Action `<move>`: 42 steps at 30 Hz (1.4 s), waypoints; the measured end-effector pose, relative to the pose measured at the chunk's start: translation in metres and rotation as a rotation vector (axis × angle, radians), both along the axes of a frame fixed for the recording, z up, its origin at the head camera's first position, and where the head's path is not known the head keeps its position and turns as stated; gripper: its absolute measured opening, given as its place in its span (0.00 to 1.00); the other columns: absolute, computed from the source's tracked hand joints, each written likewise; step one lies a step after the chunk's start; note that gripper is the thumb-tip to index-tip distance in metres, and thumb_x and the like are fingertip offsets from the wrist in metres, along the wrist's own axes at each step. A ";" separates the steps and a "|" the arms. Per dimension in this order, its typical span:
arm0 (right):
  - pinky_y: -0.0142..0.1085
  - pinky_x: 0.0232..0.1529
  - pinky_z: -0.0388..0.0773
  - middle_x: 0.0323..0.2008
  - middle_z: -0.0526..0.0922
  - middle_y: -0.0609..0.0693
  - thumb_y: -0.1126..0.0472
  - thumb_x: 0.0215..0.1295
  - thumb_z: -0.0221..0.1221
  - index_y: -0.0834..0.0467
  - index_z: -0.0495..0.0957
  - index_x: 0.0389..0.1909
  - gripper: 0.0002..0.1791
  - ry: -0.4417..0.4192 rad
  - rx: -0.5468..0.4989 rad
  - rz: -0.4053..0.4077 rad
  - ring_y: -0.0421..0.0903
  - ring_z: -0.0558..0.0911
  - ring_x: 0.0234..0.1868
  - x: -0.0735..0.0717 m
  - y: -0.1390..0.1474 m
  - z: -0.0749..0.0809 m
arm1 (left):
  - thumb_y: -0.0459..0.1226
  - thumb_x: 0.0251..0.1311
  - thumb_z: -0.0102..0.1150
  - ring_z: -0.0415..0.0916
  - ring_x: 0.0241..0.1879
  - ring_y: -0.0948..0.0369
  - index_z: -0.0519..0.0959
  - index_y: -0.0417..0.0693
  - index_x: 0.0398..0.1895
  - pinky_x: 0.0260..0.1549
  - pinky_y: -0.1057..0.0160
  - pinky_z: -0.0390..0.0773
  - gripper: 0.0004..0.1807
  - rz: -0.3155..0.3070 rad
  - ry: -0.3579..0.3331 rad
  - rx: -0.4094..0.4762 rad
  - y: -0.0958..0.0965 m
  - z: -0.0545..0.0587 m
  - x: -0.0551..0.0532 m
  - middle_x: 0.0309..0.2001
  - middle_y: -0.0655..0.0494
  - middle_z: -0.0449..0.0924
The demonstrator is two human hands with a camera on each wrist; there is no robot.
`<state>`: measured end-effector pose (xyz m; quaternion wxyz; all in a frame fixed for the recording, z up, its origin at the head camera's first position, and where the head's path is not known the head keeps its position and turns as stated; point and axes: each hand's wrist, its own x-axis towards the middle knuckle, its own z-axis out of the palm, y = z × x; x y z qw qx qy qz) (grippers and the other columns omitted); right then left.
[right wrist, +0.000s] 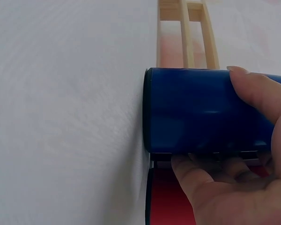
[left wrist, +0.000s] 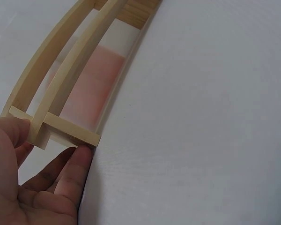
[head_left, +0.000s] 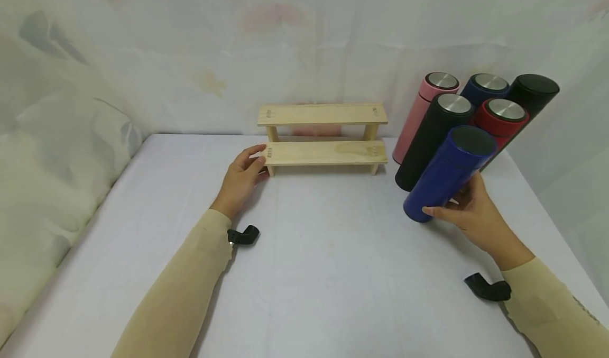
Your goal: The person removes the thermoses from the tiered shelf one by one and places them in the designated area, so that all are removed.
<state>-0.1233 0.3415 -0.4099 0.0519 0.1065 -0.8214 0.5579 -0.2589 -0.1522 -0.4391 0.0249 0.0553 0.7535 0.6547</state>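
A two-tier wooden step rack (head_left: 328, 153) stands at the back middle of the white table. At its left end my left hand (head_left: 240, 181) holds it, the thumb (left wrist: 11, 129) against the lower tier's end and a fingertip by the foot. My right hand (head_left: 471, 218) grips a blue thermos bottle (head_left: 444, 175) low on its body, thumb on one side and fingers (right wrist: 192, 178) on the other. The bottle is upright; whether its base touches the table I cannot tell. Close behind it is a red thermos (head_left: 501, 117), partly hidden.
Several more thermos bottles stand grouped at the back right: a pink one (head_left: 418, 120), a black one (head_left: 433, 141), a dark blue one (head_left: 482, 88) and another black one (head_left: 533, 96). A patterned cloth (head_left: 214, 46) hangs behind the table (head_left: 323, 273).
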 end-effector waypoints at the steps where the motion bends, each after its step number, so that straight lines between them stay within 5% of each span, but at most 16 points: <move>1: 0.23 0.56 0.79 0.75 0.63 0.65 0.77 0.62 0.75 0.43 0.43 0.88 0.65 -0.002 0.006 -0.002 0.43 0.77 0.65 0.000 0.000 0.000 | 0.42 0.87 0.54 0.78 0.66 0.48 0.72 0.55 0.81 0.63 0.55 0.82 0.24 0.001 0.000 -0.003 0.000 0.000 0.000 0.70 0.40 0.74; 16: 0.21 0.55 0.79 0.73 0.67 0.66 0.72 0.67 0.75 0.53 0.46 0.87 0.58 -0.006 0.091 -0.006 0.39 0.77 0.61 -0.001 -0.004 0.006 | 0.41 0.86 0.54 0.76 0.68 0.47 0.72 0.54 0.81 0.65 0.55 0.81 0.24 0.010 -0.024 0.024 -0.002 0.001 -0.001 0.72 0.39 0.73; 29: 0.25 0.52 0.84 0.66 0.76 0.48 0.84 0.60 0.71 0.50 0.60 0.83 0.54 0.108 0.066 -0.021 0.43 0.82 0.57 0.000 0.008 0.023 | 0.42 0.87 0.54 0.77 0.67 0.49 0.72 0.55 0.81 0.63 0.57 0.82 0.24 0.010 -0.011 0.005 -0.002 -0.002 -0.002 0.71 0.40 0.73; 34: 0.25 0.53 0.83 0.62 0.78 0.52 0.88 0.59 0.68 0.54 0.65 0.77 0.49 0.127 -0.051 -0.006 0.45 0.82 0.56 0.004 0.016 0.031 | 0.43 0.87 0.54 0.77 0.67 0.48 0.71 0.55 0.81 0.64 0.57 0.82 0.25 0.010 -0.011 -0.002 -0.003 -0.005 -0.003 0.71 0.39 0.73; 42: 0.31 0.54 0.86 0.61 0.80 0.62 0.98 0.55 0.56 0.68 0.61 0.77 0.49 0.221 -0.353 0.175 0.51 0.82 0.58 0.007 0.025 0.040 | 0.43 0.87 0.53 0.77 0.67 0.48 0.71 0.55 0.81 0.63 0.57 0.82 0.24 0.009 -0.014 0.001 -0.001 -0.004 -0.002 0.71 0.39 0.73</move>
